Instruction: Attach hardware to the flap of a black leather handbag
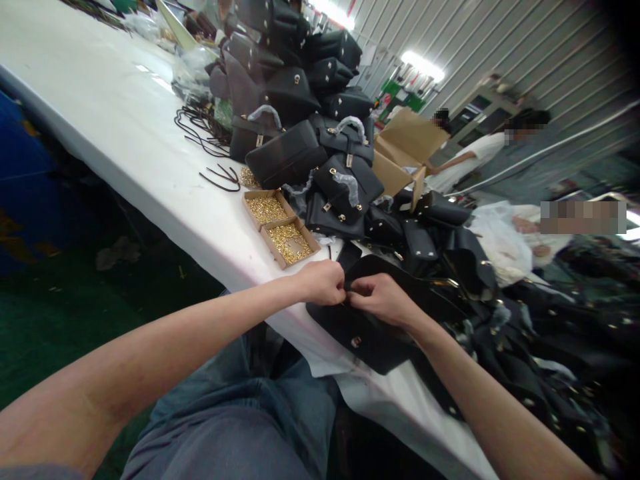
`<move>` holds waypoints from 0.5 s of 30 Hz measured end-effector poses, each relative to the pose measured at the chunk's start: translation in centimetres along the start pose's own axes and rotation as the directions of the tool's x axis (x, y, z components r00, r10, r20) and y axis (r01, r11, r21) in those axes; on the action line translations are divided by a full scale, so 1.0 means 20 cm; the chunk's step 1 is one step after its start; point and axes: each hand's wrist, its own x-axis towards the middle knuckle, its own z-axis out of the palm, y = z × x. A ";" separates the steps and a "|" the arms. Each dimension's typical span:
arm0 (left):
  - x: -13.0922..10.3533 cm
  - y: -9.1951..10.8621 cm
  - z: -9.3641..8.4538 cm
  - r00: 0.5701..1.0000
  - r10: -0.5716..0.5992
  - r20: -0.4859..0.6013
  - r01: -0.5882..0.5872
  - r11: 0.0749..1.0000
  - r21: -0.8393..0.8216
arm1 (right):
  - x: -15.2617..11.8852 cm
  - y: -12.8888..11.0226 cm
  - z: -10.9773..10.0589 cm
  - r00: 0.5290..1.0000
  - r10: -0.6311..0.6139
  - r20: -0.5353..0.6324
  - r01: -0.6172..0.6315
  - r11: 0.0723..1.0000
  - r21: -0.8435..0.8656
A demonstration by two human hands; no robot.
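A black handbag (pixel 365 333) with a small metal clasp lies at the near edge of the white table (pixel 125 127), partly over my lap. My left hand (pixel 323 282) and my right hand (pixel 381 298) meet at its upper edge, both pinching the bag's black flap or strap where the fingertips touch. What sits between the fingertips is too small to make out. Two open cardboard boxes of small gold fittings (pixel 280 227) stand just beyond my left hand.
A tall pile of finished black handbags (pixel 300 100) fills the table's far middle, with more black bags (pixel 500 300) heaped to the right. Dark cords (pixel 200 127) lie loose on the table. A cardboard box (pixel 405 153) and other people sit behind.
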 end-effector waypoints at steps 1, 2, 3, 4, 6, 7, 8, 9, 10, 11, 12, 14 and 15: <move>0.00 0.00 0.00 1.000 -0.011 0.008 0.011 1.000 -0.021 | 0.00 0.00 0.01 1.000 0.008 -0.008 -0.008 1.000 0.006; 0.00 0.00 0.00 1.000 -0.022 0.018 0.023 0.999 -0.044 | 0.00 0.00 0.01 1.000 0.014 -0.014 -0.014 1.000 0.011; 0.00 0.00 -0.01 0.999 -0.033 0.030 0.035 0.997 -0.069 | 0.00 0.00 0.02 1.000 0.018 -0.018 -0.018 1.000 0.016; 0.00 0.00 -0.01 0.998 -0.045 0.042 0.049 0.994 -0.096 | -0.01 0.00 0.02 1.000 0.021 -0.022 -0.021 1.000 0.021; 0.00 -0.01 -0.01 0.996 -0.067 0.066 0.076 0.986 -0.146 | -0.01 0.00 0.03 0.999 0.030 -0.035 -0.029 0.999 0.022; 0.00 -0.01 -0.01 0.994 -0.073 0.078 0.085 0.982 -0.171 | -0.01 0.00 0.03 0.998 0.036 -0.042 -0.035 0.999 0.019; 0.00 -0.01 -0.01 0.993 -0.079 0.090 0.095 0.976 -0.195 | -0.01 0.00 0.03 0.998 0.042 -0.048 -0.041 0.999 0.017; 0.00 -0.01 -0.02 0.991 -0.088 0.103 0.109 0.970 -0.216 | -0.01 0.00 0.03 0.997 0.048 -0.053 -0.047 0.999 0.014; 0.00 -0.01 -0.02 0.988 -0.100 0.119 0.125 0.965 -0.232 | -0.01 -0.01 0.04 0.997 0.051 -0.056 -0.051 0.999 0.008; -0.01 0.00 -0.03 0.984 -0.113 0.138 0.144 0.960 -0.240 | -0.01 -0.01 0.04 0.997 0.051 -0.057 -0.051 0.999 -0.005; -0.01 0.00 -0.04 0.980 -0.126 0.157 0.161 0.958 -0.238 | -0.02 -0.02 0.04 0.997 0.044 -0.057 -0.045 0.999 -0.026; -0.02 0.02 -0.06 0.971 -0.156 0.183 0.194 0.958 -0.212 | -0.02 -0.03 0.04 0.998 0.014 -0.056 -0.019 0.996 -0.090; -0.02 0.03 -0.07 0.968 -0.168 0.188 0.205 0.959 -0.195 | -0.02 -0.03 0.04 0.998 -0.004 -0.055 -0.002 0.993 -0.122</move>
